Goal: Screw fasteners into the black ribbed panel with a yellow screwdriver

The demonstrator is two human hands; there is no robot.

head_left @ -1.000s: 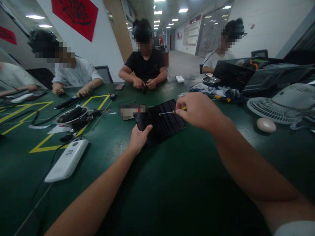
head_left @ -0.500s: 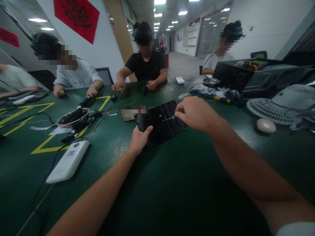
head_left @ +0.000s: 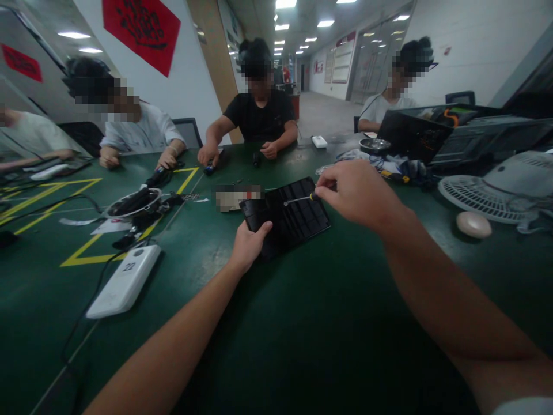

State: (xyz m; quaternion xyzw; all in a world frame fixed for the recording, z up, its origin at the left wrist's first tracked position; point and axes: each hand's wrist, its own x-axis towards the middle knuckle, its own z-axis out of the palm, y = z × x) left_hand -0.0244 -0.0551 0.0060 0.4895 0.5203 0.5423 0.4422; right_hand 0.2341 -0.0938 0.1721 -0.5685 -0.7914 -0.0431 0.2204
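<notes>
left hand: curled part-closed on the near left edge of a glossy black panel, thumb on top, fingers mostly hidden beneath. panel tilted, over the green tabletop, in front of both forearms; whether it rests there, cannot tell.

right hand: fingertips pinched on a thin screwdriver, yellow at the handle, metal shaft pointing left across the panel. tip at a small bright spot; contact unclear.

just behind the panel, a blurred-out beige item. left, well apart: white device marked 22. right: white fan guard, pale oval object near it. across: co-worker in black shirt.
</notes>
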